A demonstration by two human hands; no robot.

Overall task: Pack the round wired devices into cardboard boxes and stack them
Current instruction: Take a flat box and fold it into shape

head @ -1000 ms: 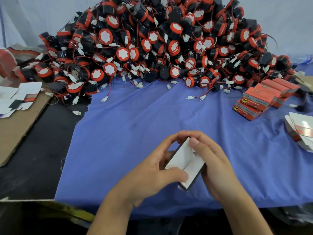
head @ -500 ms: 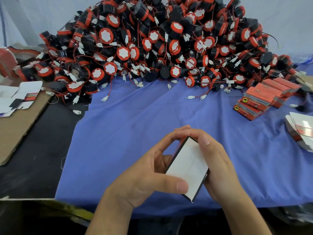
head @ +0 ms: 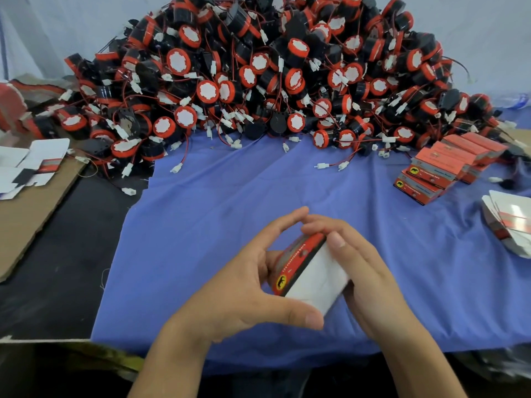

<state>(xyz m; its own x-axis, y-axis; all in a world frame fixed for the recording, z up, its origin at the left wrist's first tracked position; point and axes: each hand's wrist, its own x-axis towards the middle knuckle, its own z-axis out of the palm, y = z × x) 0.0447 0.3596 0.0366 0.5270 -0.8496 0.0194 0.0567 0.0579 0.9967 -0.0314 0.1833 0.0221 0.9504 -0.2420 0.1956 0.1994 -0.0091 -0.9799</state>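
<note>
Desk [head: 57, 268], dark top, with a blue cloth [head: 230, 211] over most of the frame. Pile of round wired devices [head: 258, 67], red and black with white plugs, heaped across the top. Brown cardboard sheet [head: 28, 214] at left edge. Stacked red boxes [head: 448, 165] at right, at the pile's foot. Flat box blanks [head: 511, 225] at far right. Lower centre: left hand [head: 238, 291] and right hand [head: 370, 277], fingers of both curled round one cardboard box [head: 313, 274]. It is tilted, white face up, above the cloth.
</note>
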